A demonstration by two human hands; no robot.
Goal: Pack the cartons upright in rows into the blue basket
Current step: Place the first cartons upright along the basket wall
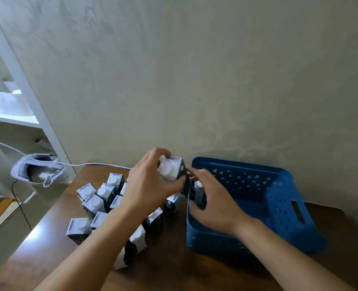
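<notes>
My left hand (150, 185) grips a small carton (171, 170) with a white cap and dark sides, held in the air just left of the blue basket's (283, 208) far left corner. My right hand (211, 203) reaches into the basket at its left wall and holds another carton (199, 193) that stands inside. Several more cartons (94, 203) stand or lie on the brown table to the left of the basket, some under my left forearm.
The table (173, 267) stands against a beige patterned wall. A white headset (38, 168) with a cable lies at the table's far left corner, beside a white shelf unit (12, 118). The basket's right side has a handle slot (297, 211).
</notes>
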